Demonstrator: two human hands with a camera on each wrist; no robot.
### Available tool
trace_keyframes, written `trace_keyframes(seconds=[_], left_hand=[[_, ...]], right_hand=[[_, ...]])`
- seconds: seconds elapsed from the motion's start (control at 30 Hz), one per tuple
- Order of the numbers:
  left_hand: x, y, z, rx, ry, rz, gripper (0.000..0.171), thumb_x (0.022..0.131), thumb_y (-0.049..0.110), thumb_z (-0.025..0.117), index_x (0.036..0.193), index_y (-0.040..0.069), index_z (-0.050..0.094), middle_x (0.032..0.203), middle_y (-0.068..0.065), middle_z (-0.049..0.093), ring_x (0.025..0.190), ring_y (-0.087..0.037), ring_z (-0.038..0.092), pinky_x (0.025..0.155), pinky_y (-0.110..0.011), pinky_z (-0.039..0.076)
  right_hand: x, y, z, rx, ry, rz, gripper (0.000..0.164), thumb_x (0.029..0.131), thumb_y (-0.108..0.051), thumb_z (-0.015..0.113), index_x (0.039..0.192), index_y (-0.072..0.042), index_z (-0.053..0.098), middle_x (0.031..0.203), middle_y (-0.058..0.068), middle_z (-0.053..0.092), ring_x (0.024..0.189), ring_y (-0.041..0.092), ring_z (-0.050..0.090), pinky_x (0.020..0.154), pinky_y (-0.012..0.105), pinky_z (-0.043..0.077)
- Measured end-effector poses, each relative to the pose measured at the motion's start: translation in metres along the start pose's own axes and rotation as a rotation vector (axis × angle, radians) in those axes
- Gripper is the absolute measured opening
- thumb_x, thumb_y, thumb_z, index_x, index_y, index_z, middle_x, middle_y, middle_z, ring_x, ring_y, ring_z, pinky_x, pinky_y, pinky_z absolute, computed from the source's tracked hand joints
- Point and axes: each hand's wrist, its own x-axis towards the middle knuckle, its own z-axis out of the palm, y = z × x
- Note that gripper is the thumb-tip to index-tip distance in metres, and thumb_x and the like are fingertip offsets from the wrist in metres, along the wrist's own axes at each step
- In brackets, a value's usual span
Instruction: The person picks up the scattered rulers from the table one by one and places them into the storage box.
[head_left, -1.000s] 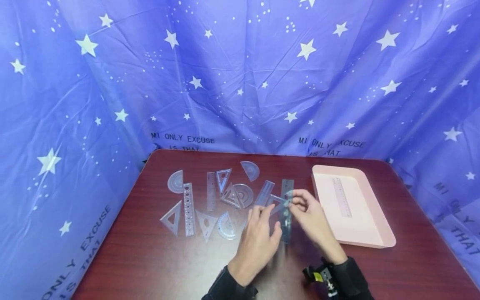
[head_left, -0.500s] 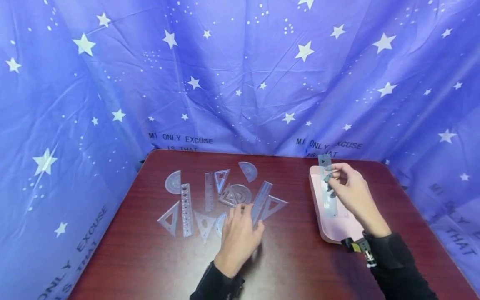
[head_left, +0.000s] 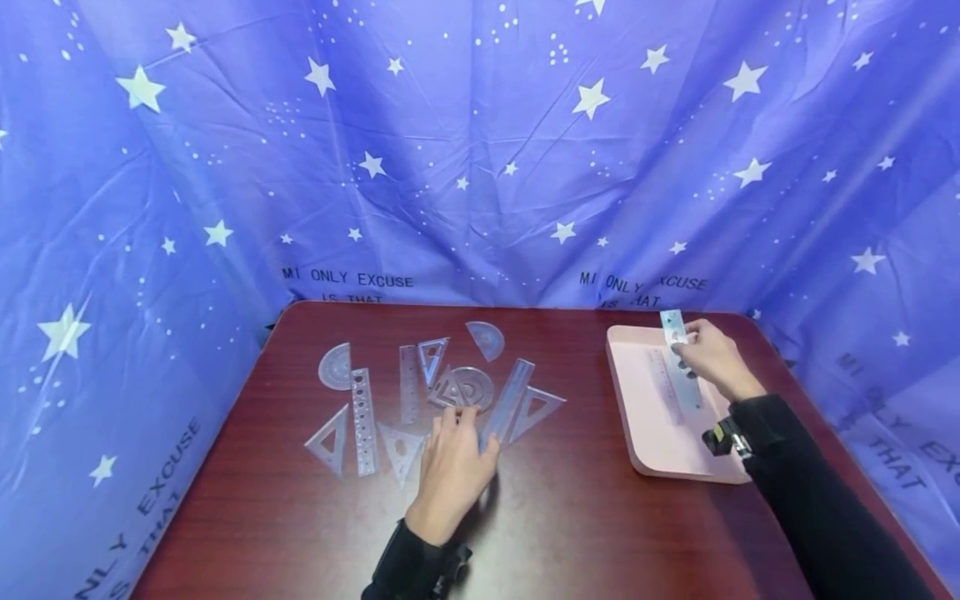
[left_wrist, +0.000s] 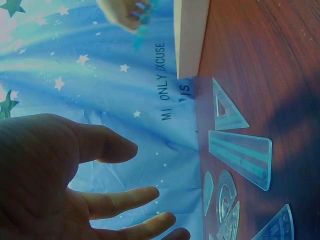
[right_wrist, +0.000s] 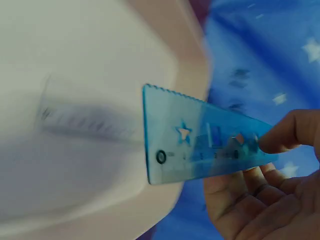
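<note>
Thumb and fingers of my right hand [head_left: 716, 358] pinch one end of a translucent blue stencil ruler [right_wrist: 195, 140] with cut-out shapes. It is tilted over the pink tray [head_left: 656, 450], where a clear ruler [head_left: 663, 383] lies flat. My left hand [head_left: 453, 475] is above the table with its fingers relaxed and apart, and the left wrist view shows nothing in it. Close by that hand are a wide clear ruler [left_wrist: 240, 157] and a set square [left_wrist: 232, 121]. In the head view the hand partly hides the ruler's lower end.
Several clear pieces lie left of the hands: a half-round protractor [head_left: 336, 367], a ruler with holes [head_left: 363, 425], a narrow ruler [head_left: 407, 383] and set squares, one bluish [head_left: 431, 362]. Another protractor [head_left: 487, 340] lies farther back. A starry blue curtain [head_left: 480, 208] hangs behind the table.
My right hand has carried the stencil ruler from beside the left hand rightward to over the tray. My left hand has moved left, away from the set square.
</note>
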Motion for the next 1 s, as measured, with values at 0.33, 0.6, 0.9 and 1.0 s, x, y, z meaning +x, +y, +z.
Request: trace_keyframes(seconds=[0.33, 0.6, 0.9, 1.0], left_hand=[[0.004, -0.012, -0.007, 0.009, -0.061, -0.059, 0.055, 0.089, 0.017, 0.082, 0.140, 0.001, 0.066, 0.133, -0.024, 0.065, 0.116, -0.040, 0.062, 0.095, -0.057, 0.055], [0.025, -0.056, -0.023, 0.044, -0.058, -0.209, 0.060, 0.093, 0.019, 0.077, 0.143, -0.007, 0.058, 0.131, -0.038, 0.060, 0.120, -0.052, 0.056, 0.104, -0.063, 0.050], [0.039, -0.103, -0.037, 0.119, -0.005, -0.308, 0.054, 0.092, 0.014, 0.074, 0.129, -0.019, 0.055, 0.123, -0.050, 0.052, 0.116, -0.064, 0.049, 0.094, -0.066, 0.048], [0.041, -0.110, -0.036, 0.136, 0.029, -0.281, 0.047, 0.090, 0.010, 0.073, 0.121, -0.020, 0.056, 0.117, -0.049, 0.054, 0.110, -0.064, 0.051, 0.092, -0.065, 0.046]], right_hand=[[0.026, 0.048, 0.017, -0.155, -0.141, 0.132, 0.057, 0.092, -0.012, 0.050, 0.135, 0.025, 0.043, 0.110, 0.035, 0.059, 0.088, 0.037, 0.063, 0.064, 0.034, 0.057], [0.034, 0.065, 0.029, -0.204, -0.119, 0.116, 0.021, 0.084, -0.013, 0.059, 0.094, 0.005, 0.057, 0.089, 0.022, 0.057, 0.075, 0.034, 0.058, 0.062, 0.038, 0.048], [0.028, 0.063, 0.028, -0.284, -0.111, 0.120, 0.032, 0.088, -0.019, 0.063, 0.097, 0.012, 0.059, 0.097, 0.030, 0.061, 0.080, 0.039, 0.061, 0.068, 0.046, 0.053], [0.024, 0.058, 0.027, -0.306, -0.112, 0.152, 0.045, 0.091, -0.019, 0.064, 0.114, 0.019, 0.057, 0.108, 0.036, 0.060, 0.088, 0.042, 0.061, 0.075, 0.052, 0.054]])
